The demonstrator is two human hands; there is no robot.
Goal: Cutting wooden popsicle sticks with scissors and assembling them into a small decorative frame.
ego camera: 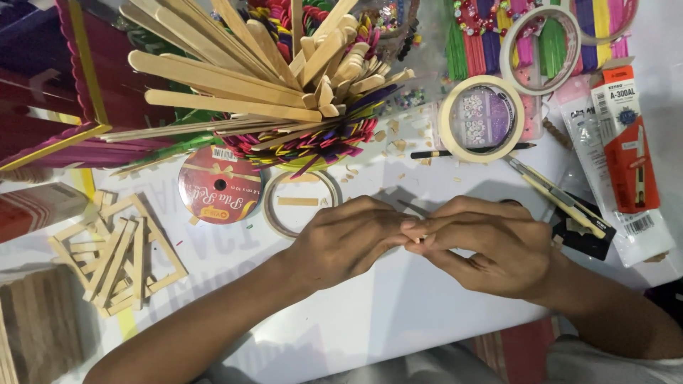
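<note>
On the white desk (398, 313), a cup of craft sticks (284, 85) stood at twelve o'clock within reach. I watched the left hand (348, 238) and right hand (491, 245) meet, both pinching a small wooden piece (415, 245) at centre for control.

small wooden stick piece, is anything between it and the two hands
Nothing visible. The small pale wooden stick piece is already pinched between the fingertips of the left hand and right hand, above a bare patch of the white table.
</note>
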